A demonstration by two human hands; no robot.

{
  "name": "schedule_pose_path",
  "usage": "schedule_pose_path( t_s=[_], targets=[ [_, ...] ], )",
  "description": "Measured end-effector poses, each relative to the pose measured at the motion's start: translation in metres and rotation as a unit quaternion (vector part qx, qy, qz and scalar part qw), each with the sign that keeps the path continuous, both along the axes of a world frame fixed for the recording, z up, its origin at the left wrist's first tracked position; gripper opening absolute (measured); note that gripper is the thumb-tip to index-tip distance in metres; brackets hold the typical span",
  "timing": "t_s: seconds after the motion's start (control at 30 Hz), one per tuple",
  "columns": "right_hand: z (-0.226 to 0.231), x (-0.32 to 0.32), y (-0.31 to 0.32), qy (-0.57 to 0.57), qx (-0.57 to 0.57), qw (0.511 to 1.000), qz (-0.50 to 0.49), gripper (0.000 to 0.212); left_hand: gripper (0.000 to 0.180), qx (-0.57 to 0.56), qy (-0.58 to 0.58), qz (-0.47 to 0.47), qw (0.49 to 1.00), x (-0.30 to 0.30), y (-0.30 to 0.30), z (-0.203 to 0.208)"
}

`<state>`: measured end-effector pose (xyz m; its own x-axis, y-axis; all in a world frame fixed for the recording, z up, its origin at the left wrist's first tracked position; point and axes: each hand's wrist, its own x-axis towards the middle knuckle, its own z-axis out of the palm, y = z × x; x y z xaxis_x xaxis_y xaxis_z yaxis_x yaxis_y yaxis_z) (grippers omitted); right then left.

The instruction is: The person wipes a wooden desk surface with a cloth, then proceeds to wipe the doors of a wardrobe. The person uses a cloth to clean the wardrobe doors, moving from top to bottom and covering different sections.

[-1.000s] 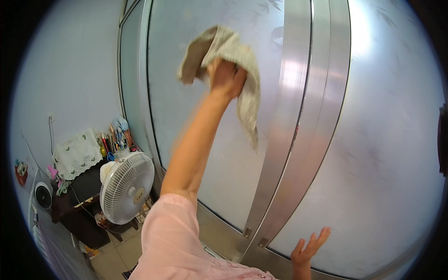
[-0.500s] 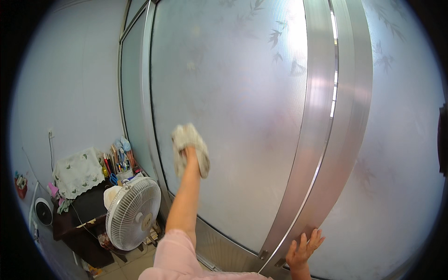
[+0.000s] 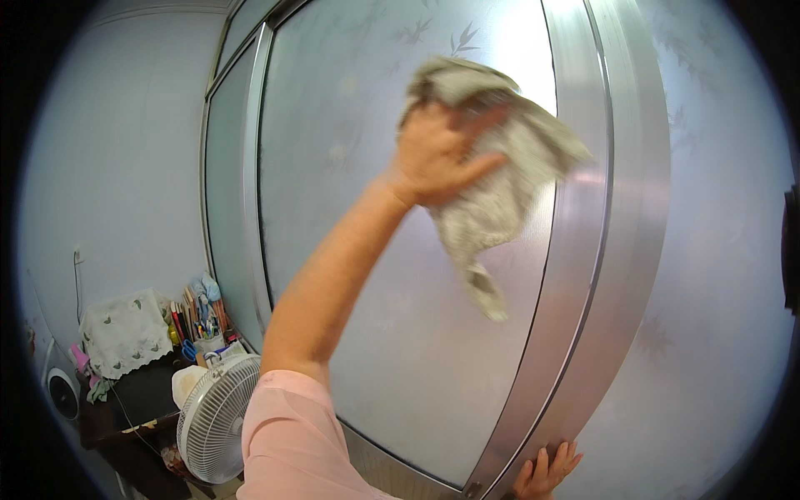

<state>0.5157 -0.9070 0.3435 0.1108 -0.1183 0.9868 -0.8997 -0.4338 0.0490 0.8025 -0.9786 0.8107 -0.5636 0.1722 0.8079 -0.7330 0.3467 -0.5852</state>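
A crumpled grey-beige cloth (image 3: 521, 183) hangs from my left hand (image 3: 442, 154), which is up against the upper part of a frosted glass door panel (image 3: 433, 367). The fingers are partly blurred by motion, pressing the cloth towards the glass, with one corner dangling below. My right hand (image 3: 547, 475) lies low on the broad metal door frame (image 3: 637, 183), fingers spread and holding nothing. Faint leaf patterns show in the glass.
At the lower left stands a white fan (image 3: 218, 421), beside a dark desk (image 3: 150, 387). On the desk are a white embroidered cover (image 3: 129, 333) and a cluster of pens and books (image 3: 197, 312). A pale wall (image 3: 125, 167) rises behind.
My left hand has swept the cloth up and to the right across the glass, and the cloth has spread out. My right hand stays on the frame. The view has shifted slightly.
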Motion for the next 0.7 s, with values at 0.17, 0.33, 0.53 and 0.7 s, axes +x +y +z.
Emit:
schedule_pose_path(
  t_s=[0.17, 0.33, 0.53, 0.7],
  targets=[
    [0.000, 0.006, -0.003, -0.009, -0.016, 1.000, -0.004, 0.036, 0.055, -0.031, 0.376, 0.062, 0.924, 0.154, -0.082, 0.034],
    [0.003, 0.010, -0.007, -0.010, -0.022, 1.000, 0.000, 0.035, 0.033, 0.146, 0.545, -0.311, 0.765, 0.212, -0.103, 0.009],
    [0.005, 0.009, -0.008, -0.015, -0.036, 0.999, -0.004, 0.035, 0.031, 0.316, 0.222, -0.456, 0.802, 0.052, -0.054, 0.027],
    [0.014, 0.008, -0.005, -0.007, -0.031, 0.999, -0.010, 0.036, 0.046, -0.138, -0.003, 0.017, 0.990, -0.016, -0.016, 0.047]
  ],
)
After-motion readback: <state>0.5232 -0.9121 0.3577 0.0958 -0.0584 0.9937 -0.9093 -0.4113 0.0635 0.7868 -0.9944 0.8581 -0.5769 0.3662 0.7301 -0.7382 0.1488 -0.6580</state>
